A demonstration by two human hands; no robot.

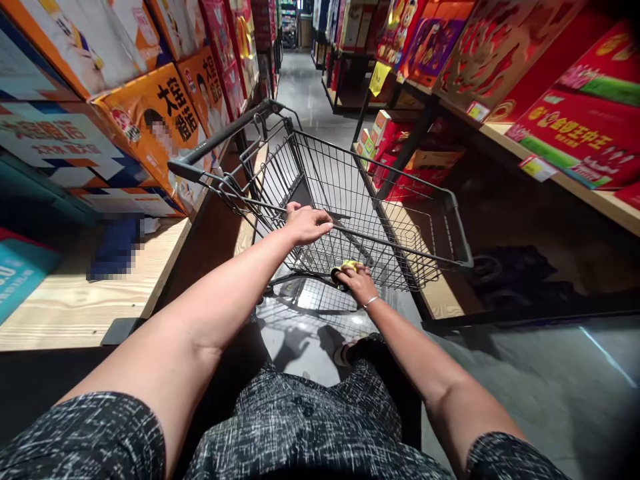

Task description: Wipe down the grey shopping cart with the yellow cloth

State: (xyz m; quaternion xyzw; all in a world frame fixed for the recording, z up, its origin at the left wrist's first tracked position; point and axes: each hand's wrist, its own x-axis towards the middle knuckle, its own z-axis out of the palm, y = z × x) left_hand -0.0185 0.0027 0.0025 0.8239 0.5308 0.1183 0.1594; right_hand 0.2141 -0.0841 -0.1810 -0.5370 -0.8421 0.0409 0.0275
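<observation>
A dark grey wire shopping cart (320,150) stands sideways before me, its handle toward the left. My left hand (307,224) is closed over the near top rail of the basket, its thumb side toward the handle. Lower down, my right hand (358,283) holds a yellow and black cloth (345,270) against the lower frame bar of the cart. The fingers curl around the cloth and hide part of it and of the bar. I see only wire mesh and a dark flap inside the basket.
Stacked orange boxes (145,127) rise at the left above a wooden shelf (100,303). At the right, red gift boxes (565,130) fill a shelf with price tags (537,168). The cart lies close between both shelves. A grey-floored aisle (295,87) runs away beyond it.
</observation>
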